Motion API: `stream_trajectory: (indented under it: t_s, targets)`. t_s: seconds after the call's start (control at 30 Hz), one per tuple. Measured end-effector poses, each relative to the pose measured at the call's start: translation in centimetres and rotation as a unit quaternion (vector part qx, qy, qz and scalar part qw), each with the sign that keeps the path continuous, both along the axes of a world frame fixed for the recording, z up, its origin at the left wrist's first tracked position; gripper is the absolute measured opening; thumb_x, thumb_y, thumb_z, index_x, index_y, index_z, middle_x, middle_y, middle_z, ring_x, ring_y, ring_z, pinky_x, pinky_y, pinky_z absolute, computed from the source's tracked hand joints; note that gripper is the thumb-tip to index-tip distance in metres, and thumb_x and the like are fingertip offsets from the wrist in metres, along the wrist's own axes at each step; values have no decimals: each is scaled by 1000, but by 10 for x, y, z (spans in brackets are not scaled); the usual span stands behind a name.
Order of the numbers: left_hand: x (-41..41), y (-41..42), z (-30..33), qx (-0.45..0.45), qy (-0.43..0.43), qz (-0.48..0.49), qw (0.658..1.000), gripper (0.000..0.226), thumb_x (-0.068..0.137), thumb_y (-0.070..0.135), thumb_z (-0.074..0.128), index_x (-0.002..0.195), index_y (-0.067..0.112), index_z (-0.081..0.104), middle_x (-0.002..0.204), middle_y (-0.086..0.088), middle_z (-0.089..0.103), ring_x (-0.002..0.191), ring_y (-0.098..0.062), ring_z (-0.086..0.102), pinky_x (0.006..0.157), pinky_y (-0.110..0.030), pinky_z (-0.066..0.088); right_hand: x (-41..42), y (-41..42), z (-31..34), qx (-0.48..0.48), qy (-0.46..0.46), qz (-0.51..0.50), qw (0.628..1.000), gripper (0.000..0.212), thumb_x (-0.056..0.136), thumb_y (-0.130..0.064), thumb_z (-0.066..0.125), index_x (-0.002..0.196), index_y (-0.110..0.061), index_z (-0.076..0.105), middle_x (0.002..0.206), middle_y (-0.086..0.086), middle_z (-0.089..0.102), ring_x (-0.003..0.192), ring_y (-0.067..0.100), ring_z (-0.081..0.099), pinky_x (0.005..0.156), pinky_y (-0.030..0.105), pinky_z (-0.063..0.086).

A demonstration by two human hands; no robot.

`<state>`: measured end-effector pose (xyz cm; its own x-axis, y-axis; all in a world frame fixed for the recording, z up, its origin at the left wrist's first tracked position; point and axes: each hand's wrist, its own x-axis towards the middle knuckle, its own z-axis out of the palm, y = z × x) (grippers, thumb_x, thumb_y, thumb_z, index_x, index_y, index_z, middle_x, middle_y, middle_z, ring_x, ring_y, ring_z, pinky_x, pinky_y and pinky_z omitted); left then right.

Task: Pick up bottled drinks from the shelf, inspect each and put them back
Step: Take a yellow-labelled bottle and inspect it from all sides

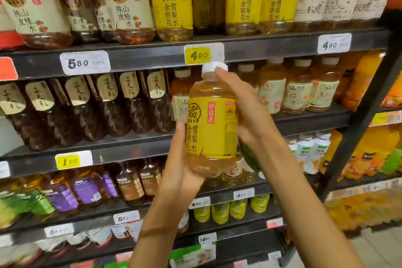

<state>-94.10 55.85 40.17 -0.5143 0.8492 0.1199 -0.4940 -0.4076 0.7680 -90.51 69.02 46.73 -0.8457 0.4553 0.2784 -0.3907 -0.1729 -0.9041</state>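
Both of our bare forearms rise from the bottom of the view toward the clear plastic bottle with the yellow label and white screw cap [212, 119], which we hold upright in front of the black metal shelving [152, 54], well clear of every row. Our left hand [180, 165] cups the bottle's base and lower left side, fingers curled round it from below. Our right hand [243, 113] wraps the upper right side, with one fingertip lying against the cap.

We judge this to be the inspecting step. To do it well, we should let the left hand carry the weight and use the right to turn the bottle slowly about its upright axis, so the small print on the label's right edge comes round to face us. Keeping it vertical and off the shelf edge should spare the neighbouring bottles a knock.

As for its looks: pale amber liquid fills it nearly to the neck, the yellow label bears black characters with a small red tag, and the cap sits on. Directly above the bottle hangs a yellow price tag [197, 55] reading 4.90.
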Motion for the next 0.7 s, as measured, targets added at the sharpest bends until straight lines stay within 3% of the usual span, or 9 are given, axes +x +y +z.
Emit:
stream_trajectory:
  t_s: [0.07,0.17,0.23,0.33,0.43,0.53,0.63,0.7]
  targets:
    - [2,-5,-7,-11,-14,29,999,73,80,59,50,141,19,44,135,-15,57,125,-38,53,102,-63,39,0,-8,-10,16,-6,-6,1000,26,93,-32,58,77,-24,77,79,1,72,75,13,68,69,28,56]
    - [0,-17,-10,-40,-53,22,998,80,73,62,53,137,15,50,125,-18,64,108,-37,64,82,-54,56,-1,-16,-18,-15,-17,24,999,37,95,-48,50,86,-22,75,84,2,72,82,14,68,78,31,54]
    - [-1,-28,-12,-41,-64,-26,997,79,76,64,48,131,8,57,113,-21,67,88,-34,70,68,-44,59,-2,-20,-20,-74,-21,62,995,49,96,-52,43,92,-13,72,85,4,72,83,16,67,81,31,53]
    - [-1,-40,-20,-37,-62,-67,995,75,86,65,38,124,5,62,106,-21,69,84,-32,70,69,-42,57,-5,-32,-20,-132,-24,114,984,48,97,-47,43,97,-6,66,79,5,73,76,16,69,77,31,54]
    - [1,-50,-23,-59,-2,-55,997,69,92,60,33,129,7,58,114,-20,67,97,-31,69,81,-43,56,-5,-41,-20,-135,-11,115,984,43,99,-41,43,95,-3,64,79,7,73,76,19,69,74,31,54]
    - [-3,-56,-24,-111,127,26,985,37,103,38,33,122,27,63,122,0,66,102,-7,68,80,-23,56,1,-42,-20,-123,0,99,987,42,99,-40,44,91,-3,64,84,11,72,78,23,67,76,34,54]
    - [-2,-51,-23,-101,142,8,985,52,107,28,24,91,31,73,84,5,73,76,-6,69,65,-24,56,7,-41,-20,-67,-17,63,996,38,99,-38,47,92,-4,64,85,11,72,75,21,68,72,34,54]
    - [4,-44,-22,-91,153,37,983,58,108,21,21,83,33,72,74,8,69,69,-4,66,62,-22,55,10,-40,-22,-40,-45,57,997,36,97,-39,50,94,-6,63,89,11,72,77,21,69,73,34,55]
